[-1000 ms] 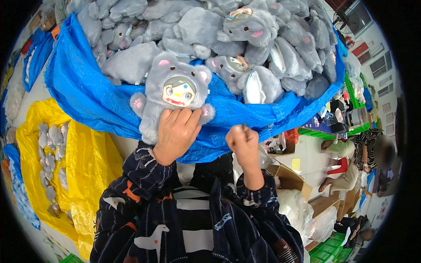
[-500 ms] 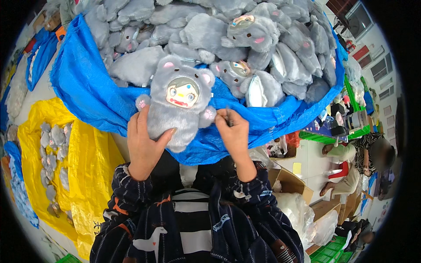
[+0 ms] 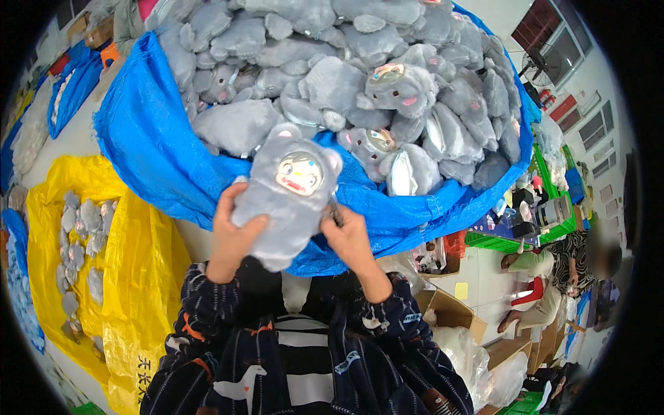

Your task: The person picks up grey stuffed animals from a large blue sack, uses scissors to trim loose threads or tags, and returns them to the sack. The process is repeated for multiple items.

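We're tilting grey, furry, bear-eared plush toy (image 3: 285,214) further right: face up, head away, long axis diagonal. Left hand (image 3: 232,234) gripping it; right hand (image 3: 351,241) curling alongside, grip unclear.

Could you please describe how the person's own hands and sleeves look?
The left hand and right hand wear no gloves. The left sleeve and right sleeve are loose and dark, apparently navy, with thin pale broken lines. Orange and whitish printed shapes show on the left one; the right one has a whitish shape and a small pale-blue patch.
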{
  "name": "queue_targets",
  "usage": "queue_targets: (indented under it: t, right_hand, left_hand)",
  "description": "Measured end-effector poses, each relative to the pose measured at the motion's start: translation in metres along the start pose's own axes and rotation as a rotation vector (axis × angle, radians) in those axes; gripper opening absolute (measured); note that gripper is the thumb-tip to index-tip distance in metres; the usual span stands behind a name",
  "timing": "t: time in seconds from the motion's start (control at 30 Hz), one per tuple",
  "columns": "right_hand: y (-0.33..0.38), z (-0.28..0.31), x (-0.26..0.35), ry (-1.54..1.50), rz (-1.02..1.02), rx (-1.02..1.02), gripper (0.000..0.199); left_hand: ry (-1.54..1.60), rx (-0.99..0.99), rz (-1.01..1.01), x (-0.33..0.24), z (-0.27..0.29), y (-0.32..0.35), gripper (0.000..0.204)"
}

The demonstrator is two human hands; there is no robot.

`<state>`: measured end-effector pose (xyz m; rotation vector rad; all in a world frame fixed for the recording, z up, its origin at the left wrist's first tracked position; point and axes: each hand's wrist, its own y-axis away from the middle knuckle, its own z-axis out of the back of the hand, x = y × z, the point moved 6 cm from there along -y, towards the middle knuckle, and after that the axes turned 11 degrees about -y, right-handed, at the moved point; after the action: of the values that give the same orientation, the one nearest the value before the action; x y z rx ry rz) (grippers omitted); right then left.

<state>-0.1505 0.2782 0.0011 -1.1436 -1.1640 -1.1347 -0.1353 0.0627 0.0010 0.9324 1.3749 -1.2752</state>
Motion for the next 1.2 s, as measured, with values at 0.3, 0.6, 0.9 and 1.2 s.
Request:
queue_targets:
  t: [0.3, 0.6, 0.9, 1.2]
  right_hand:
    - [0.039, 0.032, 0.096, 0.3, 0.392, 0.187, 0.035]
    - [-0.03, 0.133, 0.084, 1.165, 0.225, -0.467, 0.026]
    - [0.019, 0.08, 0.143, 0.711, 0.898, -0.373, 0.036]
    - [-0.013, 0.004, 0.08, 0.604, 0.647, 0.209, 0.036]
  left_hand:
    - [0.694, -0.186, -0.307, -0.078, 0.158, 0.034, 0.046]
    - [0.256, -0.545, -0.217, -0.045, 0.16, 0.026, 0.037]
    - [-0.468, 0.033, -0.633, -0.125, 0.015, 0.013, 0.022]
    - [-0.74, 0.266, -0.704, -0.091, -0.042, -0.007, 0.036]
